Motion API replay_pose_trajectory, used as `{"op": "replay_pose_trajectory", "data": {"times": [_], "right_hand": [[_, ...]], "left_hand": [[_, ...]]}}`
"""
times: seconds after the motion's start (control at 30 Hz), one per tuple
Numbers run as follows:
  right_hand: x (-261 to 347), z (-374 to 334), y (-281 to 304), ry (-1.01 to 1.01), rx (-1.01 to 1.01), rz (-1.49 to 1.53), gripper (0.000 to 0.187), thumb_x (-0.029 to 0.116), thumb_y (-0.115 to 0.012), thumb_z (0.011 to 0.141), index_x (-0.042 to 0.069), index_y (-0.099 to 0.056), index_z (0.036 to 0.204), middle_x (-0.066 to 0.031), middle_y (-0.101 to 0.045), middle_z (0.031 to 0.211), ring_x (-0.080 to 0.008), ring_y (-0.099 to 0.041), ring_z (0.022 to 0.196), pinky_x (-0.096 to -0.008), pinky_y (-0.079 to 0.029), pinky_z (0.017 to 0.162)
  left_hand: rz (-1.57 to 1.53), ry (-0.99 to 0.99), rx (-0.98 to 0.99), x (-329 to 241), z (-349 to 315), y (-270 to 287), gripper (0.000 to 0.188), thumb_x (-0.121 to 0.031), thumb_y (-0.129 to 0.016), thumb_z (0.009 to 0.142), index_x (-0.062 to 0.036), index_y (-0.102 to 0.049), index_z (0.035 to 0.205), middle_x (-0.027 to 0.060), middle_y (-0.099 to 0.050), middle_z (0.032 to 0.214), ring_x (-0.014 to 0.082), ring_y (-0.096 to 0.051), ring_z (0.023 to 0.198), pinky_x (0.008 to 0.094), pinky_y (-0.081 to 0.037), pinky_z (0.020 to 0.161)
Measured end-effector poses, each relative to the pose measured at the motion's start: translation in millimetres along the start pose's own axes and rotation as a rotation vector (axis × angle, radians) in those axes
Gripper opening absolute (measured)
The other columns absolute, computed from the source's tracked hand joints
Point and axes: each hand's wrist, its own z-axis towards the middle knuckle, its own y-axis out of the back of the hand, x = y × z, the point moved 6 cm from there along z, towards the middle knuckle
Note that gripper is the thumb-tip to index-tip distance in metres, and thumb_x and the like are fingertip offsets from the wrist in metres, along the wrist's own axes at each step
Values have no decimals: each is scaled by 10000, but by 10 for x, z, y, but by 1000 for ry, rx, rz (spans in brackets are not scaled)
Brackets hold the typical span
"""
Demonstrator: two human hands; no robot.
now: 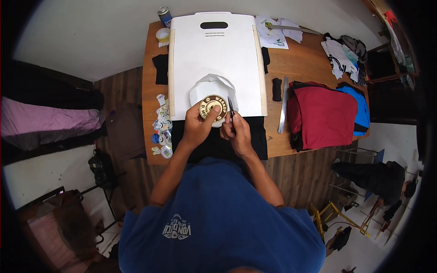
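Note:
A round brown-and-cream printed cutout (214, 108), with white surplus sheet (202, 88) curling around its far side, is pinched in my left hand (195, 126), thumb on the print. Dark-bladed scissors (231, 104) are gripped in my right hand (238, 133), their blades pointing away from me along the print's right edge. Whether the blades touch the sheet I cannot tell. Both hands are over the near edge of a white board (214, 54) with a slotted handle hole. Black fabric (250, 136) sticks out from under that board.
On the wooden table (273, 68), small round stickers (161, 129) lie left of the board. A metal ruler (283, 104), a black roll (276, 89) and folded red garments (323, 113) are at right. A spray can (164, 17) and printed papers (273, 34) stand farther back.

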Motion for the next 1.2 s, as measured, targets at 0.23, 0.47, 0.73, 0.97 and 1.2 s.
{"op": "replay_pose_trajectory", "data": {"times": [0.23, 0.47, 0.73, 0.97, 1.2], "right_hand": [[45, 74, 21, 118, -40, 46, 263, 302, -397, 982, 54, -472, 940, 47, -292, 544, -59, -256, 453, -227, -255, 448], [-70, 269, 148, -84, -308, -168, 168, 201, -608, 897, 38, -574, 915, 102, -383, 532, 17, -295, 417, -190, -182, 378], [-69, 367, 290, -80, -405, -564, 205, 220, -605, 901, 31, -580, 824, 86, -395, 538, 10, -299, 475, -200, -215, 415], [-50, 396, 351, 10, -318, -769, 211, 213, -607, 898, 14, -603, 828, 53, -443, 562, -17, -341, 507, -202, -284, 455], [8, 346, 226, -49, -293, -456, 192, 187, -585, 912, 11, -607, 986, 96, -376, 563, 3, -298, 483, -197, -235, 436]], "left_hand": [[24, -19, -13, 59, 19, 39, 186, -91, -590, 890, 51, -595, 1010, 57, -641, 891, 78, -594, 798, 211, -488, 687], [101, 33, 29, 156, 43, 146, 196, -90, -598, 885, 57, -598, 1015, 65, -645, 897, 83, -598, 808, 214, -488, 690], [96, 15, -78, 173, 30, 353, 215, -97, -581, 898, 56, -581, 1048, 67, -636, 930, 86, -591, 832, 220, -483, 735], [57, 90, -14, 179, 37, 327, 214, -106, -575, 901, 55, -583, 1041, 65, -637, 927, 85, -590, 827, 217, -479, 737], [41, 21, -56, 104, 39, 324, 211, -109, -575, 901, 50, -585, 1039, 60, -635, 922, 82, -588, 828, 215, -477, 739]]}}
